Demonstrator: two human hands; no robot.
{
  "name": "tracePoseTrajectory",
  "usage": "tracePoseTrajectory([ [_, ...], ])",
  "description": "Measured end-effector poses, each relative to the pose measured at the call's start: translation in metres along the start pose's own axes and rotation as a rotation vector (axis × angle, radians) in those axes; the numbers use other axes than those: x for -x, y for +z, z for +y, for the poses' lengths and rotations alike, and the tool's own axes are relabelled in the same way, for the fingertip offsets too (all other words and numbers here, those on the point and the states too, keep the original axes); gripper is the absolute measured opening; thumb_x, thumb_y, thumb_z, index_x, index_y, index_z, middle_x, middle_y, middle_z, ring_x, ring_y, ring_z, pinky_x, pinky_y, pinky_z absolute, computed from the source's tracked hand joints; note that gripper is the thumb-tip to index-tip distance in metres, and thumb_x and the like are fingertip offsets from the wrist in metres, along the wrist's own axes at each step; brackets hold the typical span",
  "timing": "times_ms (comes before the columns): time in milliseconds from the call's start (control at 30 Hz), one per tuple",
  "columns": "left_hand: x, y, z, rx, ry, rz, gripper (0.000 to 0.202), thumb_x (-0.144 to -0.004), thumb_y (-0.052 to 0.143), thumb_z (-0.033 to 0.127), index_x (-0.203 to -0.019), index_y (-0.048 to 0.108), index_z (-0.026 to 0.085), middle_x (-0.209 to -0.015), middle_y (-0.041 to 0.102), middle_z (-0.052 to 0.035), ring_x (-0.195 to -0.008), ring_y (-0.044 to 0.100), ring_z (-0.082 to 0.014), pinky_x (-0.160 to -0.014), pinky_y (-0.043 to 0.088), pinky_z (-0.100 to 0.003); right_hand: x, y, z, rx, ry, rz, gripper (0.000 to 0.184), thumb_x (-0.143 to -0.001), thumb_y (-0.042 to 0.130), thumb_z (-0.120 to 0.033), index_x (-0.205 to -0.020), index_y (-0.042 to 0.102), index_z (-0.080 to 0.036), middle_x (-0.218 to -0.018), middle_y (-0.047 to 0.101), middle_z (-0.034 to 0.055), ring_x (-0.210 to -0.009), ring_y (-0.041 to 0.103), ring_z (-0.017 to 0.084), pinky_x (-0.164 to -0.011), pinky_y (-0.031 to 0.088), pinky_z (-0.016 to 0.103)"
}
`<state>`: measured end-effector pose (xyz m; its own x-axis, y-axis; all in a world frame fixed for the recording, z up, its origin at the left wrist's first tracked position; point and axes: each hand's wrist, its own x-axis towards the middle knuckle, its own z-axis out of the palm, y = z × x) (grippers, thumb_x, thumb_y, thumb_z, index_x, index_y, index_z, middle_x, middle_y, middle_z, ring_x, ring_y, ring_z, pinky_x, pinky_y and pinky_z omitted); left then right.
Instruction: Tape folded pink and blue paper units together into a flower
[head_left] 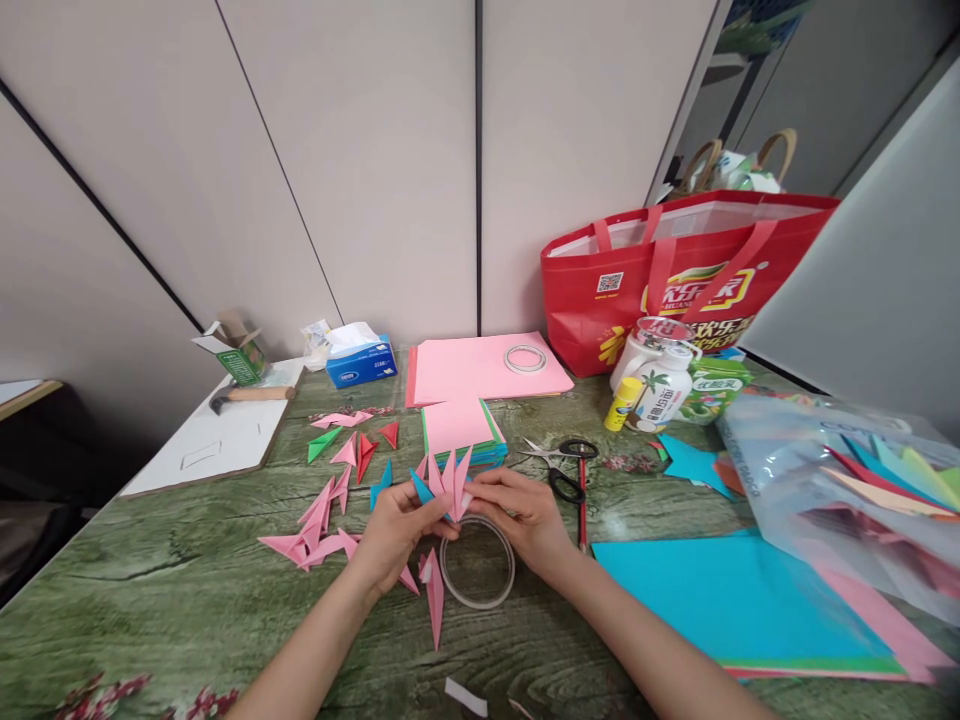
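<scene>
Between my two hands is a folded paper piece (452,484), mostly pink with several upright points and a blue fold at its left. My left hand (401,525) pinches it from the left, and my right hand (525,515) closes on its right side. Below them a tape roll (478,604) lies flat on the table. Beside the roll is a loose pink folded piece (435,600). Several more pink folded pieces (311,530) are scattered left of my left hand, with a green one (323,444) and red ones (365,457) farther back.
Scissors (566,470) and a red pen (582,515) lie right of a stack of square paper (457,427). Blue sheets (720,590) and a clear plastic bag (795,480) cover the right side. A glue stick (622,405), white bottle (664,390), red bag (585,290) and tissue box (361,362) stand behind; a hammer (255,394) lies left.
</scene>
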<state>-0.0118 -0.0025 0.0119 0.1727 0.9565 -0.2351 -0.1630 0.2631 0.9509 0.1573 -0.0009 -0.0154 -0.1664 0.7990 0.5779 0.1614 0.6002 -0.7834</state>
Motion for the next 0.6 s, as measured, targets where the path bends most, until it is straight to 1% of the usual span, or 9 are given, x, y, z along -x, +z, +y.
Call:
tracePoseTrajectory([
  [167, -0.0002, -0.0006, -0.0018, -0.026, 0.024, 0.020, 0.021, -0.058, 0.075, 0.029, -0.065, 0.065, 0.012, -0.056, 0.066, -0.0027, -0.045, 0.061, -0.0120, -0.050, 0.050, -0.022, -0.0007, 0.0006, -0.0015, -0.034, 0.028, 0.009, 0.020, -0.077, 0.062, -0.024, -0.095, 0.070, -0.027, -0.083, 0.067, 0.0047, -0.074, 0.061, 0.016, -0.066, 0.049, 0.027],
  [400, 0.0018, 0.0015, -0.0001, -0.013, 0.021, 0.024, 0.021, -0.059, 0.075, 0.029, -0.065, 0.065, 0.012, -0.055, 0.067, -0.0030, -0.045, 0.060, -0.0113, -0.050, 0.049, -0.021, -0.0010, 0.0023, -0.0028, -0.156, 0.130, 0.020, 0.018, -0.074, 0.065, -0.025, -0.091, 0.071, -0.028, -0.082, 0.067, 0.0044, -0.074, 0.061, 0.017, -0.062, 0.048, 0.027],
  [600, 0.0010, 0.0003, -0.0051, -0.053, 0.050, 0.043, 0.021, -0.062, 0.073, 0.030, -0.066, 0.063, 0.012, -0.053, 0.067, -0.0030, -0.044, 0.060, -0.0110, -0.050, 0.048, -0.020, -0.0011, 0.0030, -0.0023, -0.207, 0.178, 0.009, 0.017, -0.073, 0.066, -0.025, -0.089, 0.071, -0.026, -0.082, 0.067, 0.0050, -0.074, 0.061, 0.017, -0.063, 0.048, 0.028],
])
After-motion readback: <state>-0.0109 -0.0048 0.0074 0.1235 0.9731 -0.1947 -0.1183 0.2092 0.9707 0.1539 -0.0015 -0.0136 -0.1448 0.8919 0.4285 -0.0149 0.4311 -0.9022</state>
